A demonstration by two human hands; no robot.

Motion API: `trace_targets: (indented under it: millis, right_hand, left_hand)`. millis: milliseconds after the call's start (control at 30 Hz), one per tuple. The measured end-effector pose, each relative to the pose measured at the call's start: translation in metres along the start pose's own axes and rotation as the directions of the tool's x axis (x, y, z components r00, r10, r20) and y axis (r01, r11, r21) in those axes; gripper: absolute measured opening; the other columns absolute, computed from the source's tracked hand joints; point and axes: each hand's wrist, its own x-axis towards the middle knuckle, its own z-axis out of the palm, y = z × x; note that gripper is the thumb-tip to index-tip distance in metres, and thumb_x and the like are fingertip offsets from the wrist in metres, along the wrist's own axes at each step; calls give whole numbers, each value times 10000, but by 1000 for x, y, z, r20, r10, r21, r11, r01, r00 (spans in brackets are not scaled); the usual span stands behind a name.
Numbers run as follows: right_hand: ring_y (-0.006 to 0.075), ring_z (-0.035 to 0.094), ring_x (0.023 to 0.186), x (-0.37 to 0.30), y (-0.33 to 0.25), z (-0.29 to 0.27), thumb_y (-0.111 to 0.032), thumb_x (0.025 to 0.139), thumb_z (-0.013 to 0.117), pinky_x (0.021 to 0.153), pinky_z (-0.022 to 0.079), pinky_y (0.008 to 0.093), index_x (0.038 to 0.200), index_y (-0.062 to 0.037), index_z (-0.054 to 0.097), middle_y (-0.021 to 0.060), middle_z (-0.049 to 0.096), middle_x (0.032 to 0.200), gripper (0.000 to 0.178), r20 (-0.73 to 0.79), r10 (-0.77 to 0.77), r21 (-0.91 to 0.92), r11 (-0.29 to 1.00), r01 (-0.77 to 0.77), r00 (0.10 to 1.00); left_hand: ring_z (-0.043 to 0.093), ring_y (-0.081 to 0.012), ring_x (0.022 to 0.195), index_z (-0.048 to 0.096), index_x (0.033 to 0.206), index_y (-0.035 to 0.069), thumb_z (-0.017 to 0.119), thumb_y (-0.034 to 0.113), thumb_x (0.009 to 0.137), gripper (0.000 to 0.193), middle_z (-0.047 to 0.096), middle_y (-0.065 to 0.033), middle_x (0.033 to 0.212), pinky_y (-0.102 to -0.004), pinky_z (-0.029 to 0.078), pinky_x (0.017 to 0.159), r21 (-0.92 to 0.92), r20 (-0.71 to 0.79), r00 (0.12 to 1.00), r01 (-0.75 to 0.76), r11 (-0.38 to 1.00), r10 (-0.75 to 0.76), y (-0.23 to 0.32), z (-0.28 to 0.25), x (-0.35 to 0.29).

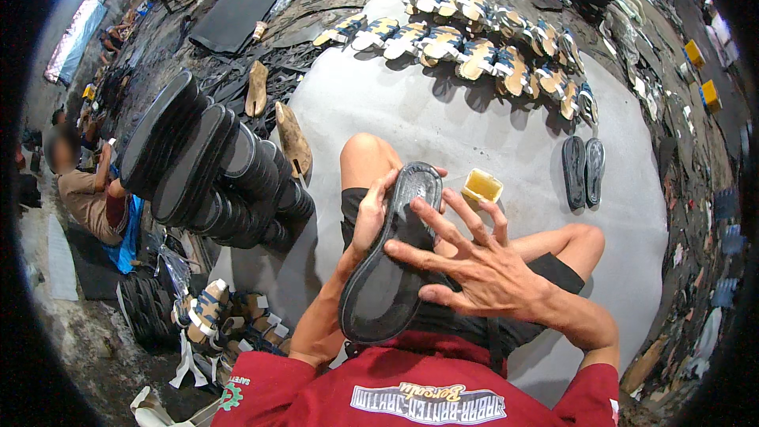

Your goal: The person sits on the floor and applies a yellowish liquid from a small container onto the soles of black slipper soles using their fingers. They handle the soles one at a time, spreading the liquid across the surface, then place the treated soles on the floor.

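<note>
A black sandal sole (379, 292) is tilted in front of my chest, its narrower far end shiny as if wet. My left hand (370, 217) grips it along the left edge, fingers wrapped behind. Over the sole's right side spreads my right hand (482, 265), fingers apart, with fingertips on or just above its surface; contact is hard to tell. Just beyond that hand sits a small open tub (482, 186) with yellowish contents. Two dark soles (583, 174) lie side by side on the grey sheet (632, 269) to the right.
Stacks of black soles (186, 162) stand at the left, beside wooden shoe lasts (292, 138). Rows of strapped sandals (478, 55) line the sheet's far side. Loose sandals (207, 308) are heaped at lower left. Another person (91, 198) sits farther left. Scraps litter the floor.
</note>
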Motion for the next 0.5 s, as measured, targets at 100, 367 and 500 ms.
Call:
trace_targets:
  millis: [100,367,500]
  right_hand:
    - [401,143,1647,2,14,-2,-625,1108,422,1294,67,574,1664,-336,462,152,135,1822,628,-152,95,103,991,-79,984]
    - [428,194,1628,-32,221,165,-423,1157,347,1246,200,680,1524,-219,633,176,212,1797,508,-66,743,14,668,-744,666]
    - [459,184,1632,-33,216,193,-433,1142,384,1217,210,727,1526,-248,637,196,174,1805,495,-119,623,-79,771,-632,774]
  left_hand:
    - [751,-287,895,590,1406,-60,296,395,1141,603,742,-179,1132,-426,646,824,16,-113,989,-96,995,97,10,-12,10]
    - [734,-438,1055,606,1383,-89,358,600,1062,800,729,-270,1197,-576,583,1016,-490,-323,946,-131,862,-39,-53,-34,-37]
    - [712,-471,1119,576,1410,-95,381,529,1060,742,701,-294,1259,-592,561,1055,-507,-324,940,-79,858,-105,-64,-41,-45]
